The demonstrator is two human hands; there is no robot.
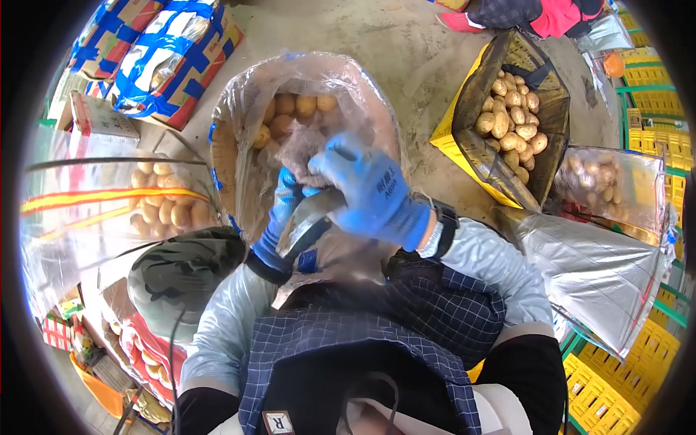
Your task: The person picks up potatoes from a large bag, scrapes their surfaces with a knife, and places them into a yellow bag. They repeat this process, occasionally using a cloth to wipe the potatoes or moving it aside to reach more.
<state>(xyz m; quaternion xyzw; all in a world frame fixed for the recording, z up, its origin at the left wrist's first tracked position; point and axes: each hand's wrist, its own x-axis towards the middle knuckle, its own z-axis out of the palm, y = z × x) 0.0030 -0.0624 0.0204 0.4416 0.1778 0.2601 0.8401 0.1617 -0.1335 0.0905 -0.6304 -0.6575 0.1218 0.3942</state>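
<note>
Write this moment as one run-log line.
left hand: grips plastic bag at gathered top | right hand: grips same top | in bag: potatoes | nearby: yellow crate

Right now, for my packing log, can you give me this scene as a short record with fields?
hands: left hand and right hand, both in blue gloves
held: gathered mouth of clear plastic bag, gripped by both hands
bag contents: potatoes
between hands: grey thing, cannot tell what
to the right: yellow crate with dark lining, holding loose potatoes
to the left: second clear bag of potatoes
</note>
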